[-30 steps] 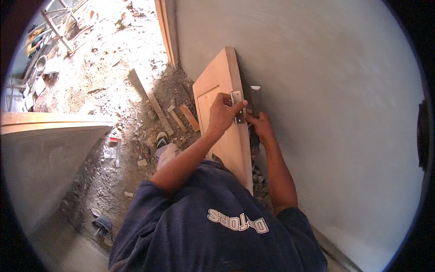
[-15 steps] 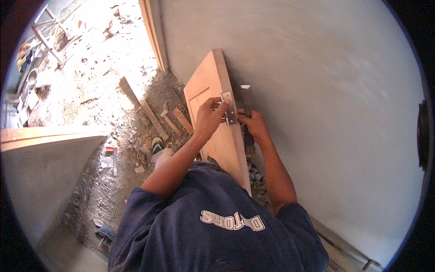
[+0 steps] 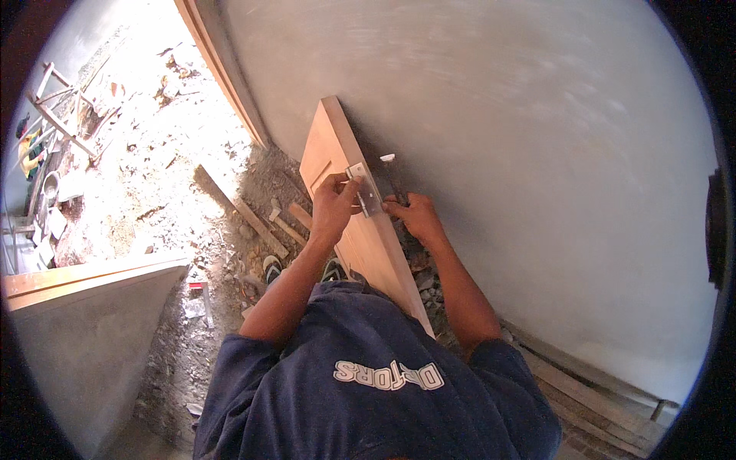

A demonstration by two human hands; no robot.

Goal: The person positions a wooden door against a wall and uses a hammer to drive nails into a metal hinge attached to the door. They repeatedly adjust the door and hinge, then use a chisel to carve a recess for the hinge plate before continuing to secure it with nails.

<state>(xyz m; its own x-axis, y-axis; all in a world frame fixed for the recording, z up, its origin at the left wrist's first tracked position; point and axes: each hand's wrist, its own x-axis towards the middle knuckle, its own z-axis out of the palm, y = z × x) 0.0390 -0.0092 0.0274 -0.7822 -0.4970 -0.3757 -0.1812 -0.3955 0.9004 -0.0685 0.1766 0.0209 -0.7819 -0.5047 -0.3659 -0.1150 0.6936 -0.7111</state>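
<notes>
A pale wooden door panel point(image 3: 328, 142) stands on its edge, leaning close to the wall in front of me. On its narrow upper edge lies a silver metal hinge point(image 3: 369, 196) with screw holes. My left hand point(image 3: 334, 208) pinches the hinge's far end between thumb and fingers. My right hand point(image 3: 418, 218), on the wall side of the door, is closed around a dark-handled tool with a bright metal end point(image 3: 388, 158). Its thumb and forefinger are by the hinge's near end; whether they touch it I cannot tell. The tool's lower part is hidden.
A grey plastered wall point(image 3: 521, 153) rises close on the right. Wood offcuts point(image 3: 261, 226) and rubble litter the ground. A square with a red part point(image 3: 205, 300) lies at left. A wooden door frame point(image 3: 222, 73) borders the bright doorway; a person point(image 3: 29, 153) is far outside.
My view has shifted, so the door and hands appear farther left. The left hand still holds the hinge on the door edge, and the right hand keeps the tool.
</notes>
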